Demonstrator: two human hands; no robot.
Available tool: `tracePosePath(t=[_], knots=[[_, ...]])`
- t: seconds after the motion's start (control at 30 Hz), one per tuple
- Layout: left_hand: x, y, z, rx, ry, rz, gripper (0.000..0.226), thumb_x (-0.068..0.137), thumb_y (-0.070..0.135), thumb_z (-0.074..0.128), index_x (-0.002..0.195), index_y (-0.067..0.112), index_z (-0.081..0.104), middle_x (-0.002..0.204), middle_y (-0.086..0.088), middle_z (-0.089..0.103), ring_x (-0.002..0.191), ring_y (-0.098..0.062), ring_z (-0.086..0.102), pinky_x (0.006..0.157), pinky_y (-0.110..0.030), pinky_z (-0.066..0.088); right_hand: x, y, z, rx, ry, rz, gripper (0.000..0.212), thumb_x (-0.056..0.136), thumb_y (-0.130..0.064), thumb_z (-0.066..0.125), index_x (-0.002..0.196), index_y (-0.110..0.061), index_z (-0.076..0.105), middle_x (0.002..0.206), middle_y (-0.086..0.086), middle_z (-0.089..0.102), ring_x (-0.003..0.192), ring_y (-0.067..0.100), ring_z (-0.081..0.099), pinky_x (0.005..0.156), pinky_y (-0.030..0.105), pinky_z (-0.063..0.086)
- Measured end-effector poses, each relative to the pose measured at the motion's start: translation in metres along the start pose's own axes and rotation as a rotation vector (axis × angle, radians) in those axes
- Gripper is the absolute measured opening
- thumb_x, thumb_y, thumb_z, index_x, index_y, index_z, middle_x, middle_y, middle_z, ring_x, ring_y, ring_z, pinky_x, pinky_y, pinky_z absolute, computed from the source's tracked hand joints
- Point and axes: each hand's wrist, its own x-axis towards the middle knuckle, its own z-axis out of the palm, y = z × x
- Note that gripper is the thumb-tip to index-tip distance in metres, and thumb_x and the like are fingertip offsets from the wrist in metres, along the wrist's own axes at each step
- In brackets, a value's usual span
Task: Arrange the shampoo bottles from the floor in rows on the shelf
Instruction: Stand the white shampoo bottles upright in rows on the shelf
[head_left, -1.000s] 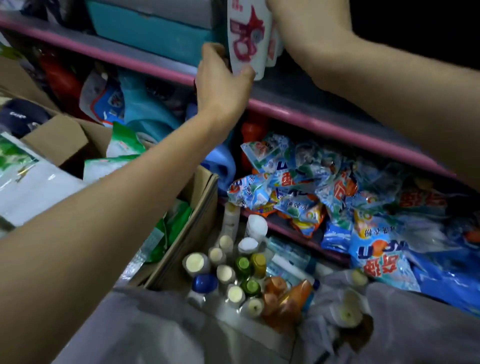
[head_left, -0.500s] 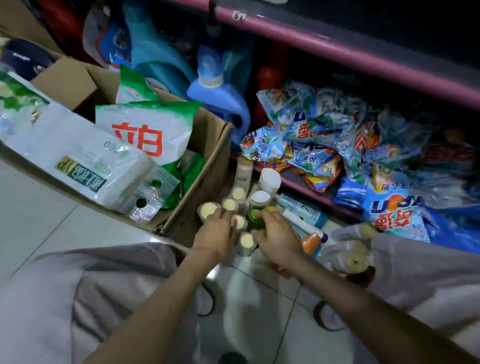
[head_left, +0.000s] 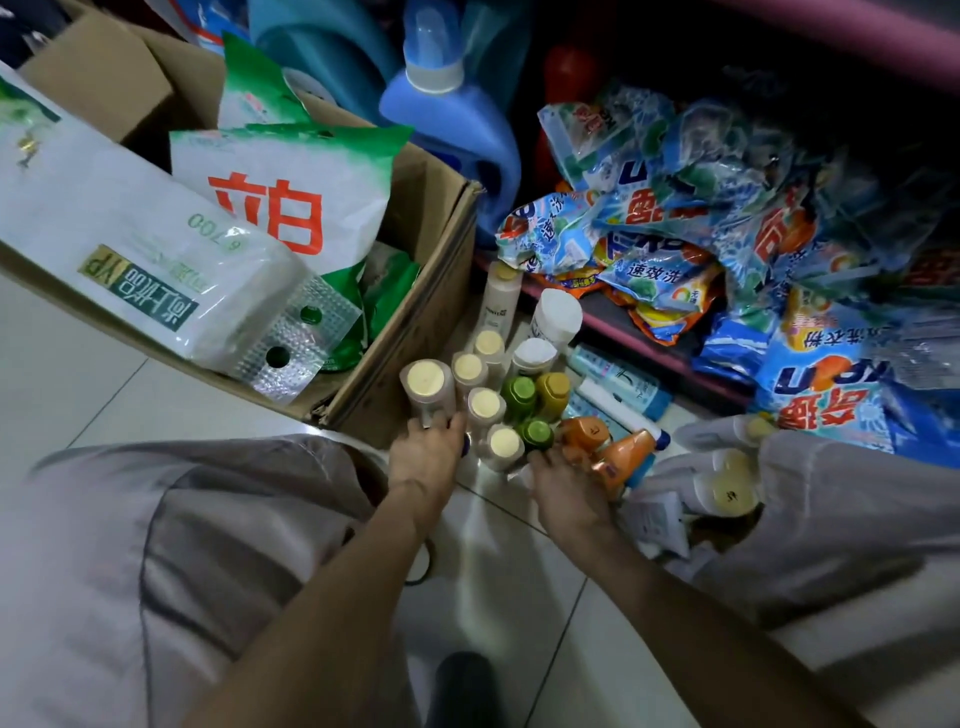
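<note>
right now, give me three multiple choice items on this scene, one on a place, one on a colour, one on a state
1. Where do the bottles stand?
A. inside the box
B. on the floor beside the box
C. on a chair

2. What colour is the jug?
A. blue
B. yellow
C. black

3. What is the left hand doing?
A. hanging idle
B. resting on the box
C. reaching a cream-capped bottle

Key: 1 B, they stand on the tiles against the box wall. 2 A, its body is blue. 3 C, its fingers touch the cream-capped bottle, though the grip is hidden.
</note>
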Motion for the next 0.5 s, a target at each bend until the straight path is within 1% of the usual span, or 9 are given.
tracePosePath(t=[0.07, 0.1, 0.17, 0.23, 0.3, 0.33, 0.4, 0.43, 0.5], knots=[[-0.002, -0.002, -0.002, -0.020, -0.027, -0.018, 0.048, 0.092, 0.007, 0.047, 0.136, 0.020, 0.032, 0.134, -0.004, 0.044, 0.111, -0.028, 0.053, 0.075, -0.037, 0.047, -0.009, 0.005, -0.003, 0.080, 0.019, 0.024, 0.033, 0.095, -0.014, 0.050, 0.127, -0.018, 0.047, 0.134, 0.007, 0.049, 0.120, 0.025, 0.049, 0.097, 0.040, 0.047], [0.000, -0.005, -0.004, -0.058, -0.050, -0.041, 0.047, 0.092, 0.009, 0.049, 0.135, 0.020, 0.034, 0.133, -0.004, 0.047, 0.110, -0.028, 0.054, 0.074, -0.037, 0.046, -0.012, 0.009, -0.006, 0.163, 0.026, 0.042, 0.030, 0.094, -0.019, 0.052, 0.124, -0.018, 0.050, 0.129, 0.007, 0.053, 0.115, 0.024, 0.053, 0.093, 0.039, 0.049], [-0.005, -0.013, -0.012, -0.162, -0.092, -0.099, 0.044, 0.089, 0.019, 0.057, 0.130, 0.020, 0.040, 0.126, -0.005, 0.053, 0.109, -0.028, 0.057, 0.076, -0.039, 0.046, -0.026, 0.016, -0.019, 0.340, 0.063, 0.075, 0.027, 0.090, -0.028, 0.058, 0.116, -0.017, 0.058, 0.116, 0.007, 0.061, 0.103, 0.024, 0.059, 0.083, 0.036, 0.051], [-0.015, -0.020, -0.020, -0.243, -0.127, -0.131, 0.045, 0.083, 0.029, 0.064, 0.124, 0.020, 0.046, 0.120, -0.007, 0.057, 0.108, -0.029, 0.057, 0.080, -0.039, 0.047, -0.043, 0.023, -0.043, 0.433, 0.121, 0.131, 0.027, 0.083, -0.035, 0.065, 0.105, -0.020, 0.062, 0.101, 0.003, 0.065, 0.095, 0.023, 0.060, 0.070, 0.029, 0.046], [-0.029, -0.022, -0.026, -0.280, -0.139, -0.115, 0.047, 0.080, 0.033, 0.066, 0.122, 0.019, 0.049, 0.118, -0.009, 0.058, 0.107, -0.030, 0.057, 0.082, -0.038, 0.048, -0.062, 0.030, -0.074, 0.473, 0.190, 0.188, 0.024, 0.073, -0.041, 0.070, 0.090, -0.026, 0.064, 0.082, -0.002, 0.064, 0.085, 0.021, 0.061, 0.059, 0.026, 0.040], [-0.036, -0.021, -0.029, -0.293, -0.135, -0.096, 0.046, 0.079, 0.033, 0.066, 0.120, 0.018, 0.050, 0.117, -0.009, 0.058, 0.106, -0.030, 0.057, 0.082, -0.037, 0.049, -0.073, 0.034, -0.092, 0.532, 0.231, 0.211, 0.024, 0.068, -0.043, 0.071, 0.084, -0.026, 0.065, 0.076, -0.004, 0.064, 0.079, 0.020, 0.062, 0.057, 0.026, 0.042], [-0.051, -0.020, -0.039, -0.327, -0.106, -0.056, 0.044, 0.077, 0.033, 0.066, 0.116, 0.019, 0.054, 0.113, -0.008, 0.061, 0.101, -0.028, 0.059, 0.080, -0.033, 0.049, -0.099, 0.045, -0.128, 0.760, 0.332, 0.252, 0.026, 0.060, -0.044, 0.072, 0.077, -0.025, 0.068, 0.068, -0.003, 0.068, 0.066, 0.019, 0.067, 0.058, 0.028, 0.051], [-0.059, -0.021, -0.046, -0.356, -0.085, -0.042, 0.042, 0.075, 0.034, 0.068, 0.112, 0.019, 0.055, 0.109, -0.007, 0.062, 0.097, -0.026, 0.059, 0.078, -0.032, 0.049, -0.113, 0.053, -0.147, 0.892, 0.406, 0.264, 0.026, 0.059, -0.043, 0.072, 0.075, -0.023, 0.070, 0.062, -0.003, 0.068, 0.056, 0.019, 0.068, 0.057, 0.029, 0.053], [-0.074, -0.024, -0.061, -0.452, -0.039, -0.024, 0.040, 0.073, 0.036, 0.072, 0.108, 0.021, 0.057, 0.103, -0.003, 0.064, 0.092, -0.021, 0.059, 0.078, -0.031, 0.050, -0.140, 0.070, -0.180, 1.151, 0.593, 0.273, 0.020, 0.066, -0.038, 0.073, 0.074, -0.019, 0.072, 0.050, -0.001, 0.065, 0.039, 0.015, 0.060, 0.047, 0.024, 0.050]])
